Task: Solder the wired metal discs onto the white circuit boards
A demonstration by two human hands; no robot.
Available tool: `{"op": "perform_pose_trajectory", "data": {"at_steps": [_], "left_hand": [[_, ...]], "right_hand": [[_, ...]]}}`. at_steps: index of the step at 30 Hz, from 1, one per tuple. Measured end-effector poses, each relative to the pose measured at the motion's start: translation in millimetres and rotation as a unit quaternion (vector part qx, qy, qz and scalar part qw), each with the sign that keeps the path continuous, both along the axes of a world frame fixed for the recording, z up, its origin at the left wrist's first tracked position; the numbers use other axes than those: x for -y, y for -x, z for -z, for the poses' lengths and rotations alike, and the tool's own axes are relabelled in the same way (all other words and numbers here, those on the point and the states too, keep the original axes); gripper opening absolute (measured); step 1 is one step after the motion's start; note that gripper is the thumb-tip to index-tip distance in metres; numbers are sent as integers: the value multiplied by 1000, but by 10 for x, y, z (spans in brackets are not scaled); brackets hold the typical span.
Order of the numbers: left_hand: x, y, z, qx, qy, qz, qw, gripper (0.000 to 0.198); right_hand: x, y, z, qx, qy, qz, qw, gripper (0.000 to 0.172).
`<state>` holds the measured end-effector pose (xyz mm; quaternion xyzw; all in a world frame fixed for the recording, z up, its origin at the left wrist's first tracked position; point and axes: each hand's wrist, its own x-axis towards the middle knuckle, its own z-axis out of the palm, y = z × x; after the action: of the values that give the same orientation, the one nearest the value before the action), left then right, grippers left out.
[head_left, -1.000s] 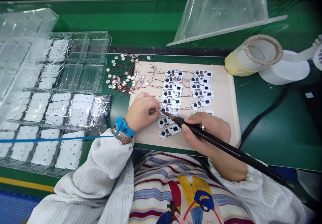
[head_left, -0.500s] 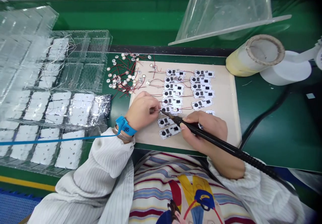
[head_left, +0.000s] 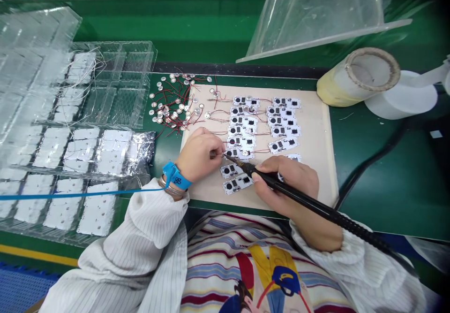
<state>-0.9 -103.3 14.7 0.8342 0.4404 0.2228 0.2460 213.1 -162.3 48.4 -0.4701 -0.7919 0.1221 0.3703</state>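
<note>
My right hand (head_left: 288,181) grips a black soldering iron (head_left: 309,202), its tip touching a small white circuit board (head_left: 236,153) on a beige mat (head_left: 316,153). My left hand (head_left: 198,153), fingers pinched, holds something thin at the same spot beside the iron's tip; I cannot make out what. A blue wrist strap (head_left: 174,176) with a blue cord sits on my left wrist. Two columns of several small circuit boards (head_left: 281,123) with thin red wires lie on the mat above my hands. A pile of small round metal discs with red wires (head_left: 174,102) lies at the mat's upper left.
Clear plastic trays (head_left: 105,83) holding white boards (head_left: 87,153) fill the left side. A yellowish tape roll (head_left: 355,80) and a white roll (head_left: 404,99) lie at the right. A clear plastic hood (head_left: 316,17) stands behind. The iron's black cable (head_left: 372,158) runs right across the green bench.
Both hands stay where they were, with the iron's tip still on the same board. The view has shifted only slightly.
</note>
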Motion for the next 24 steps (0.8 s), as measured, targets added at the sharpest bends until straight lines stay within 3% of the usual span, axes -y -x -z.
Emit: {"op": "perform_pose_trajectory", "data": {"at_steps": [12,24], "left_hand": [[3,2,-1,-1,3,4,1000,15],[9,-13,-2,-14,-6,9,1000,15]], "right_hand": [[3,25,-15,-1,-10,-6,1000,14],[86,-140,-139,-54,-35,14,998,15]]}}
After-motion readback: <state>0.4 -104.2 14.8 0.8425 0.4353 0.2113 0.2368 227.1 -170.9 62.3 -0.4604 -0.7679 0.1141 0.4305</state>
